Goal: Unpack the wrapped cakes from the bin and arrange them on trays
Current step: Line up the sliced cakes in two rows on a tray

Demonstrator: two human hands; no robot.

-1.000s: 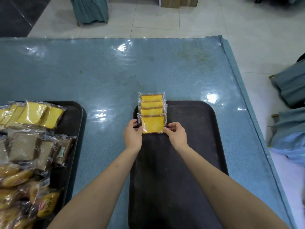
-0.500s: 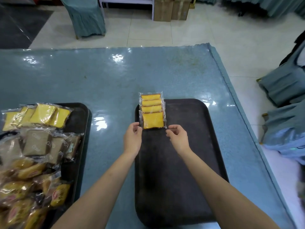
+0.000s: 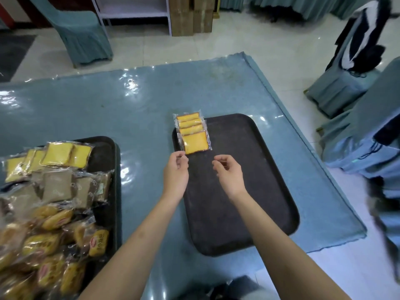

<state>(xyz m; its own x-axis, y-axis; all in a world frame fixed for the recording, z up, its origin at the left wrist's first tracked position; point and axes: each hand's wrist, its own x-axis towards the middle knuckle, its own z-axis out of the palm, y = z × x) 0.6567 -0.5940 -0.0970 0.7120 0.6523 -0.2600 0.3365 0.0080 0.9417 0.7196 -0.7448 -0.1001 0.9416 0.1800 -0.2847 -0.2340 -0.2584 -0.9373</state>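
A short overlapping row of wrapped yellow cake slices (image 3: pixel 192 132) lies at the far left corner of the black tray (image 3: pixel 249 191) in front of me. My left hand (image 3: pixel 175 169) hovers just below the nearest slice, fingers loosely curled, holding nothing. My right hand (image 3: pixel 229 172) hangs over the tray to the right of it, also loosely curled and empty. On the left stands another black tray (image 3: pixel 108 152) heaped with wrapped cakes: yellow slices (image 3: pixel 58 154), brown slices (image 3: pixel 58 187) and golden buns (image 3: pixel 54 245).
Both trays sit on a table under a shiny blue cover (image 3: pixel 129 109), whose right edge runs close to the tray. Covered chairs (image 3: pixel 355 135) stand to the right and one chair (image 3: pixel 84 37) behind the table. Cardboard boxes (image 3: pixel 190 16) stand on the floor beyond.
Both hands have let go of the nearest yellow slice and drawn back toward me. The camera has tilted up and turned right, showing more of the room.
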